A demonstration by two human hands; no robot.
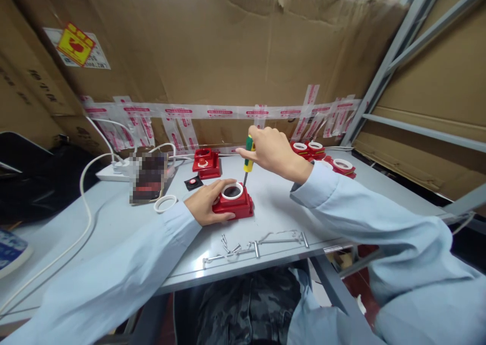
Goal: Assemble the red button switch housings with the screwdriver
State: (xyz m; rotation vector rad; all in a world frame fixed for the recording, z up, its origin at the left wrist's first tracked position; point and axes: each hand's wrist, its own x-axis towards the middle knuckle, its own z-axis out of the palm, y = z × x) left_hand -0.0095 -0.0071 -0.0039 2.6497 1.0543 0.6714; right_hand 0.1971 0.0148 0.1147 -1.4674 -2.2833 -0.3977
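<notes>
On the tabletop sits a red housing (pixel 237 209) with a white ring (pixel 232 191) on its upper face. My left hand (pixel 207 203) is closed around the housing's left side, thumb along the front. Above it, my right hand (pixel 273 152) grips the green and yellow handle of a screwdriver (pixel 248 165). The screwdriver stands nearly upright, its tip at the far right corner of the housing; the screw head there is too small to make out. In front of the housing lie several loose screws (pixel 230 246) and thin metal rods (pixel 281 240).
Behind my left hand are another red housing (pixel 207 163), a small black square piece (pixel 193 183) and a loose white ring (pixel 165 203). A phone (pixel 149 178) leans by a power strip (pixel 114 171) with white cables. Several red units (pixel 341 166) with white rings stand right of centre. Cardboard (pixel 228 56) walls the back.
</notes>
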